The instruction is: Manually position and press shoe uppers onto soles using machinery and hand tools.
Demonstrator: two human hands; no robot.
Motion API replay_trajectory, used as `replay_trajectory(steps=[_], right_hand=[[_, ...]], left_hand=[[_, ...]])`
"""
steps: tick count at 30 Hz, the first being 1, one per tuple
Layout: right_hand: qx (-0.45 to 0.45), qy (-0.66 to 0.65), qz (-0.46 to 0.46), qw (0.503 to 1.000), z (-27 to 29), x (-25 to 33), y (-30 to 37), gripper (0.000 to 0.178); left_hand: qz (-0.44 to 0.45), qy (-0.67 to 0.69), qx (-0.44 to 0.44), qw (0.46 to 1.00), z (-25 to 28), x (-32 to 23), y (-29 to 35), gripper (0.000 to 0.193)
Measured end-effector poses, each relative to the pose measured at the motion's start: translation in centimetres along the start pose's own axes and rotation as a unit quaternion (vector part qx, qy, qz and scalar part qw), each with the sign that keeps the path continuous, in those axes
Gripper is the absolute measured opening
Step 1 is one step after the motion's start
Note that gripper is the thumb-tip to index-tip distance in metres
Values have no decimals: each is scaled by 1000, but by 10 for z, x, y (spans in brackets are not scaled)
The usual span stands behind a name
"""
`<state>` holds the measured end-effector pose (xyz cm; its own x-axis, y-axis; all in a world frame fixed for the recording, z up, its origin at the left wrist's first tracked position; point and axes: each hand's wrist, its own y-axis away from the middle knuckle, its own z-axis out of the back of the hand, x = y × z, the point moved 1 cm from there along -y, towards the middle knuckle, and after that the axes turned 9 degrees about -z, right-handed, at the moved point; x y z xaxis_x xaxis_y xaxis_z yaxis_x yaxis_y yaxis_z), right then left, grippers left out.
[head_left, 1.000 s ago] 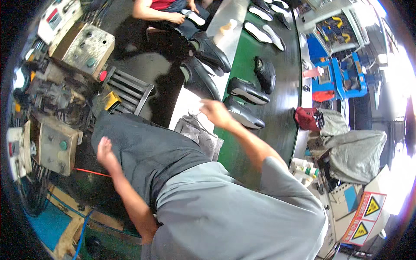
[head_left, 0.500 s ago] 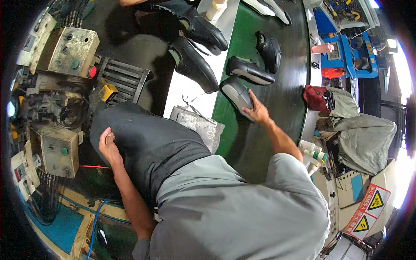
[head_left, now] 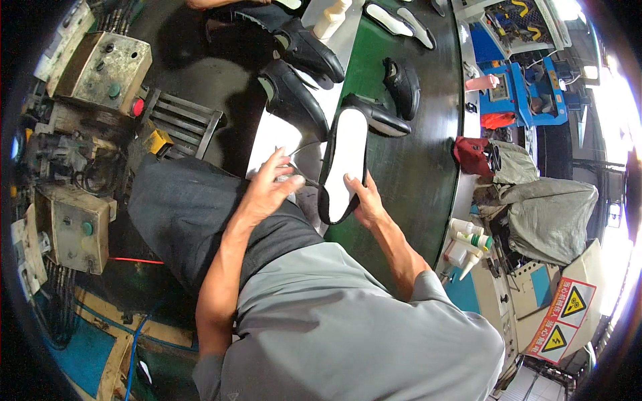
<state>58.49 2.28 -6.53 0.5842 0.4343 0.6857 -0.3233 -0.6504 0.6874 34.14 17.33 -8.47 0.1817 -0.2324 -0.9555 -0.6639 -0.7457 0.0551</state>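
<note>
A black shoe (head_left: 345, 160) is tilted up over the green belt, its long white underside showing. My right hand (head_left: 366, 204) grips its near end, thumb laid on the white face and fingers hidden beneath. Just to the left, my left hand (head_left: 269, 190) hovers with fingers apart and slightly blurred. A thin dark cord runs between the shoe and the left fingertips; whether they touch it is unclear. Past the left hand, a black shoe (head_left: 294, 100) stands on the white ledge (head_left: 273, 130). A grey patterned cloth item (head_left: 307, 207) lies partly hidden below the held shoe.
More black shoes (head_left: 402, 88) rest on the dark green conveyor belt (head_left: 418, 160), with pale soles (head_left: 389, 19) farther along. A white bottle (head_left: 332, 20) stands on the ledge. Control boxes (head_left: 100, 70) are at left; bottles (head_left: 471, 240) and a grey cover (head_left: 552, 217) are at right.
My right hand has lifted the shoe off the belt and turned it, bringing its white underside into view. My left hand has moved from above my leg toward the shoe.
</note>
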Motion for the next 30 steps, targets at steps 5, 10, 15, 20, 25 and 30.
replay_trajectory(steps=[5, 10, 15, 20, 25, 30], right_hand=[[71, 121, 77, 987, -108, 26, -1, 83], [247, 150, 46, 956, -202, 25, -4, 90], [365, 324, 13, 873, -243, -15, 6, 97], [458, 458, 66, 759, -273, -15, 28, 94], [512, 477, 165, 695, -356, -1, 23, 91], [505, 484, 190, 689, -367, 2, 18, 82]], left_hand=[[-79, -14, -59, 995, 1, -44, -5, 78], [-117, -21, -206, 971, 70, -69, 59, 60], [-150, -5, -299, 942, 106, -114, 136, 85], [-143, 15, -375, 916, 138, -141, 168, 71], [-138, -25, -371, 918, 140, -143, 178, 70], [-133, -94, -380, 911, 138, -145, 169, 64]])
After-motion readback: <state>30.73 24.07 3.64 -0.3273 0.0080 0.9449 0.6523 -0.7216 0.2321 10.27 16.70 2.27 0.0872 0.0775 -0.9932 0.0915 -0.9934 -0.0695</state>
